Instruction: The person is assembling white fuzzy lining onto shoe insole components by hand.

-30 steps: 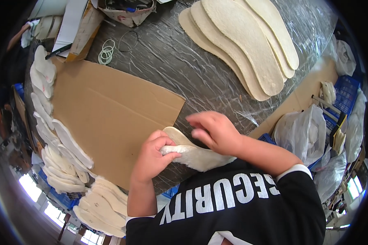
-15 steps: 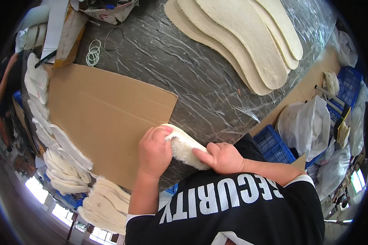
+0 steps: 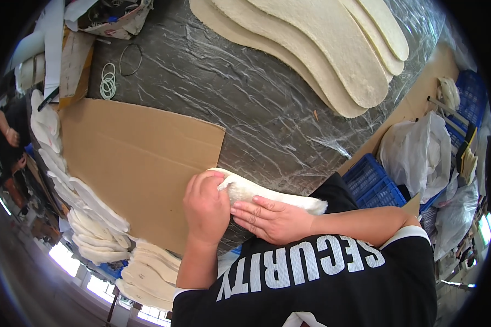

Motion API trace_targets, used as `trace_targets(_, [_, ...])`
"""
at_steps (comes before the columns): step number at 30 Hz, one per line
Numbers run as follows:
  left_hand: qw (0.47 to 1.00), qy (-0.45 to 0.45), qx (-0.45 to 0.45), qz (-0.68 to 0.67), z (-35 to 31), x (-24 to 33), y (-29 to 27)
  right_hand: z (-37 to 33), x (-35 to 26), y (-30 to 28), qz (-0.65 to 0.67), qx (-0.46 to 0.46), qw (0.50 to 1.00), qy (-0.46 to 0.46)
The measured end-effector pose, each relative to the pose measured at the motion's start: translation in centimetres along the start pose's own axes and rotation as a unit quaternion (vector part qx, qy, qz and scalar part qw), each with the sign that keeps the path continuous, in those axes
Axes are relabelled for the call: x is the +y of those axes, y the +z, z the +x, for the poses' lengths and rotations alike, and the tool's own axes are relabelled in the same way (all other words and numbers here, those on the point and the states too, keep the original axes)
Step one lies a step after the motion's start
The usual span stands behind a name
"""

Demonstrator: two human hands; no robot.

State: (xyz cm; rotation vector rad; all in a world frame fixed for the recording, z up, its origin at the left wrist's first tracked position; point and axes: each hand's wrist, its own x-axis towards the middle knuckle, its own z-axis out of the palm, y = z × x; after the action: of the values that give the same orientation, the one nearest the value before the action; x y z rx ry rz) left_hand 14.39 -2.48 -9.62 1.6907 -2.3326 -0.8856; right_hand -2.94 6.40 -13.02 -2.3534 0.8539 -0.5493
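A cream fleece insole (image 3: 246,188) lies across the near table edge, its fluffy pile facing up. My left hand (image 3: 206,206) is closed round the insole's left end, thumb and fingers pinching it; the fingertips are partly hidden. Against the pile and the near side of the insole lies my right hand (image 3: 275,219), flat with fingers stretched toward the left hand. The insole's other end sticks out past the right wrist. Under and beside the left hand is a brown cardboard sheet (image 3: 142,158).
Large cream insoles (image 3: 311,54) lie overlapped at the far right. Pale rubber bands (image 3: 108,86) and a box of odds and ends (image 3: 120,23) are at the far left. White insoles (image 3: 95,201) line the left edge. Blue crates (image 3: 372,182) and plastic bags (image 3: 417,155) stand right.
My right hand has left its pinch on the insole's right end and moved left, flattening along the pile. The insole has straightened out to the right. My left hand keeps its hold.
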Motion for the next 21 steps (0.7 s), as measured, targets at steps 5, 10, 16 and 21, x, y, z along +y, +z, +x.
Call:
trace_targets(5, [0.999, 0.004, -0.012, -0.03, -0.1, -0.4, -1.0, 0.7, 0.5, -0.1, -0.062, -0.078, 0.995, 0.02])
trace_targets(10, [0.954, -0.162, 0.006, -0.251, -1.2, -1.7, -2.3, 0.6, 0.6, 0.0, -0.063, -0.11, 0.992, 0.015])
trace_targets(16, [0.967, -0.155, -0.031, -0.201, -0.4, -1.4, -2.7, 0.6, 0.5, 0.2, -0.086, -0.098, 0.991, 0.01])
trace_targets(21, [0.979, -0.139, 0.045, -0.142, -0.3, -1.3, -1.2, 0.5, 0.4, 0.6, -0.081, -0.079, 0.993, 0.015])
